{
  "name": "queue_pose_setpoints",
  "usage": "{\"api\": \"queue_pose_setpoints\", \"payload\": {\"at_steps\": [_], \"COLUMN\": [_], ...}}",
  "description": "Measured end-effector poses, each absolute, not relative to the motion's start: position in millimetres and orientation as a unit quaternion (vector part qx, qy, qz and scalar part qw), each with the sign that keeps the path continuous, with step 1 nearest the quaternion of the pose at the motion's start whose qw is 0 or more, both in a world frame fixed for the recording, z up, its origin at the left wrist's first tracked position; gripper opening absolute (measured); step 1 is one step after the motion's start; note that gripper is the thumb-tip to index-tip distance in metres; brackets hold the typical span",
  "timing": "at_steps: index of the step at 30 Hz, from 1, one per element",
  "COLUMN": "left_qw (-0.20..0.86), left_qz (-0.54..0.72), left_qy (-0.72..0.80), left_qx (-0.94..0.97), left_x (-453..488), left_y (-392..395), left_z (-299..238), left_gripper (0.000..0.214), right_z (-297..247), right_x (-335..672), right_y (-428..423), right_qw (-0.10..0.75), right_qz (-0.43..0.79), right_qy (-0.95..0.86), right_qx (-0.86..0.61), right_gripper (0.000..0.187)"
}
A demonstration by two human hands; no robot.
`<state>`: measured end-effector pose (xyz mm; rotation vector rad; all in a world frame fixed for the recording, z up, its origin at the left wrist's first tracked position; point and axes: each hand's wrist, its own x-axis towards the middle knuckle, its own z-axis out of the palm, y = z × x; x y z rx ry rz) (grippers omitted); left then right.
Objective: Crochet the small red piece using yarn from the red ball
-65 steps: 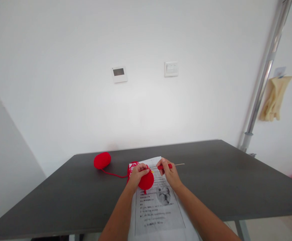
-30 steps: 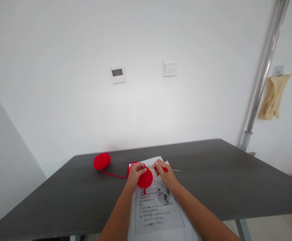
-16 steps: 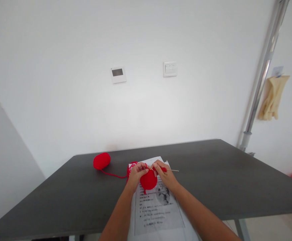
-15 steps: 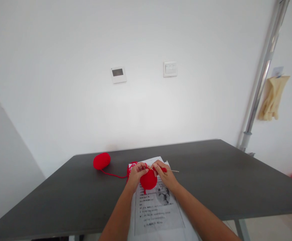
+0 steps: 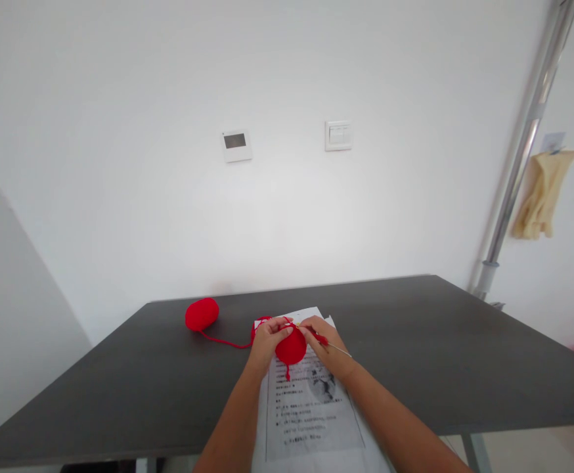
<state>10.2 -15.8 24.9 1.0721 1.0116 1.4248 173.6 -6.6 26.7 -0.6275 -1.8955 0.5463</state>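
A round red crochet piece [image 5: 291, 347] hangs between my hands, with a short tail of yarn below it. My left hand [image 5: 268, 340] pinches its upper left edge, and a strand of red yarn runs over the fingers. In my right hand [image 5: 327, 340] is a thin crochet hook [image 5: 340, 350] with a red grip; its shaft points down to the right and its tip meets the top edge of the piece. Loose red yarn [image 5: 258, 324] bunches beside my left hand and leads to a red yarn ball [image 5: 201, 315] on the left.
Under my hands lies a printed sheet [image 5: 311, 427] with text and a picture, on a dark grey table [image 5: 415, 355]. Behind stands a white wall with a switch [image 5: 339, 135] and a small panel [image 5: 236, 146]. Pale yellow gloves [image 5: 543, 194] hang near a metal pipe [image 5: 518, 157].
The hook's back end has swung downward, so it slants more steeply. My right hand has turned slightly with it. The red piece sits slightly higher; the view has shifted a little.
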Motion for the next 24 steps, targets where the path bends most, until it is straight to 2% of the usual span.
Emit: {"api": "queue_pose_setpoints", "payload": {"at_steps": [4,8,15,20,24], "left_qw": [0.541,0.555,0.549,0.566,0.575], "left_qz": [0.586,0.582,0.578,0.573,0.564], "left_qy": [0.403,0.413,0.42,0.407,0.398], "left_qx": [0.448,0.427,0.433,0.432,0.438], "left_x": [9.9,10.0,9.4,11.2,11.3], "left_y": [-15.3,-16.2,-17.9,-18.9,-19.3], "left_z": [24.8,25.4,25.9,27.4,27.1], "left_gripper": [0.028,0.024,0.025,0.04,0.047], "right_z": [30.3,32.9,27.3,23.0,25.7], "right_x": [174.9,175.5,175.7,176.4,177.1], "right_y": [-6.6,-6.6,-1.9,-1.1,-4.5], "right_qw": [0.509,0.514,0.518,0.503,0.494], "right_qz": [0.142,0.109,0.158,0.202,0.181], "right_qy": [-0.817,-0.821,-0.805,-0.803,-0.816], "right_qx": [-0.231,-0.225,-0.243,-0.246,-0.239], "right_gripper": [0.019,0.021,0.016,0.012,0.011]}}
